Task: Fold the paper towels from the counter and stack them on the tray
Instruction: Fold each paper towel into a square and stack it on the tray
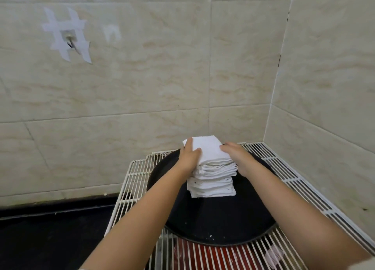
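Note:
A tall stack of folded white paper towels (213, 176) stands on a round black tray (219, 223). My left hand (189, 157) presses against the stack's upper left side, thumb on the top towel. On the upper right side, my right hand (236, 156) grips the stack, fingers on the top towel. Together they clasp the upper part of the stack, and the top towel (207, 146) lies flat between them.
The tray rests on a white wire rack (288, 172) in the tiled corner. Under the rack's front shows something red (203, 255). A dark counter (50, 235) lies to the left. A taped hook (70, 39) hangs on the wall.

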Available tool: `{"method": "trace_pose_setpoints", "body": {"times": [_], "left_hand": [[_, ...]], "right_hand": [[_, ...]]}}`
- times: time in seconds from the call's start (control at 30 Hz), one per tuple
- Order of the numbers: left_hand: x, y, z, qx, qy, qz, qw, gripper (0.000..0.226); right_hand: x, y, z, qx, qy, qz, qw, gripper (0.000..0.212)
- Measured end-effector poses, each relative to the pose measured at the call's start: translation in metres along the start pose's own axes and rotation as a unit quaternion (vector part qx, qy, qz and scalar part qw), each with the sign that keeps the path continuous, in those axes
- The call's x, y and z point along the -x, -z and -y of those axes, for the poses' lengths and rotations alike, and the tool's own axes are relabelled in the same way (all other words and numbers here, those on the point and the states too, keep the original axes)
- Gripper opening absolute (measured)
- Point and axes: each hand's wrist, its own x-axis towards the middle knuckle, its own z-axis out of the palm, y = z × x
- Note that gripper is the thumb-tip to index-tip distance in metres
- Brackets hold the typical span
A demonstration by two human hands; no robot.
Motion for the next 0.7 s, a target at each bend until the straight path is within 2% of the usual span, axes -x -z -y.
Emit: {"method": "trace_pose_setpoints", "body": {"times": [0.13,0.2,0.27,0.4,0.5,0.63,0.7], "left_hand": [[0.001,-0.006,0.0,0.026,0.033,0.039,0.998,0.059],[0.004,-0.006,0.0,0.067,0.034,0.056,0.996,0.058],[0.006,-0.005,0.004,0.108,0.04,0.062,0.991,0.057],[0.008,0.001,0.012,0.17,0.045,0.082,0.981,0.057],[0.007,0.009,0.014,0.19,0.045,0.081,0.977,0.058],[0.013,0.026,0.013,0.131,0.016,0.053,0.99,0.053],[0.017,0.033,0.018,0.064,-0.002,0.007,0.998,0.051]], "right_hand": [[0.0,0.006,-0.015,-0.102,-0.073,0.015,0.992,0.028],[0.002,0.005,-0.019,-0.136,-0.079,0.026,0.987,0.023],[0.003,0.003,-0.023,-0.136,-0.078,0.025,0.987,0.024],[0.006,-0.005,-0.022,-0.086,-0.076,0.012,0.993,0.045],[0.005,-0.006,-0.018,-0.089,-0.074,0.01,0.993,0.039],[0.008,0.002,-0.008,-0.086,-0.046,0.027,0.995,0.03],[0.01,0.009,-0.003,-0.059,-0.034,0.003,0.998,0.026]]}}
